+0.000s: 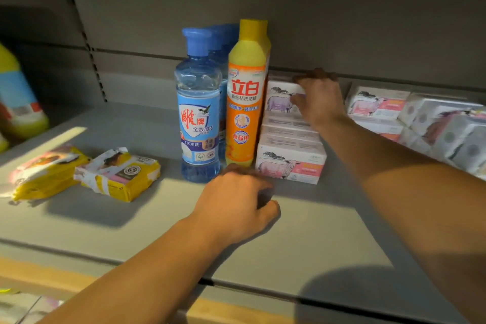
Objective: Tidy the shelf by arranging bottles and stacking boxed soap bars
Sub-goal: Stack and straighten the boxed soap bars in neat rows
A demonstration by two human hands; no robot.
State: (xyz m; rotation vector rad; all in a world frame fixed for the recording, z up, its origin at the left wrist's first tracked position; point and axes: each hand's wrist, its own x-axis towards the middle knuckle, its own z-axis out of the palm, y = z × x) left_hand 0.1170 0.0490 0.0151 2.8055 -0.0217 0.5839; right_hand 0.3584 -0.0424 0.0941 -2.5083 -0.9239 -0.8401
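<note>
I look down at a grey shelf (302, 231) with my two bare arms stretched over it. My right hand (319, 98) is at the top of a stack of boxed soap bars (289, 139), and its fingers (298, 98) close around the top box (280, 98), thumb on the front face and the other fingers over the top edge. This stack stands near the middle of the shelf, touching the right side of an orange and yellow bottle (246, 95). The bottom box (290, 162) shows a pink animal drawing on its front.

My left hand (236, 205) is low over the shelf, just in front of the bottles. Its fingers are curled loosely and hold nothing; I cannot tell if they touch the shelf.

A clear blue bottle (198, 113) stands upright just beside the orange one, on its left, and a second blue bottle (223, 42) stands behind it, mostly hidden.

On the left part of the shelf lie two yellow wrapped packs (118, 173), flat and near each other. On the right more white soap boxes (376, 105) lie in an untidy group, some tilted. At the far left edge another bottle (18, 102) is partly visible, blurred.
</note>
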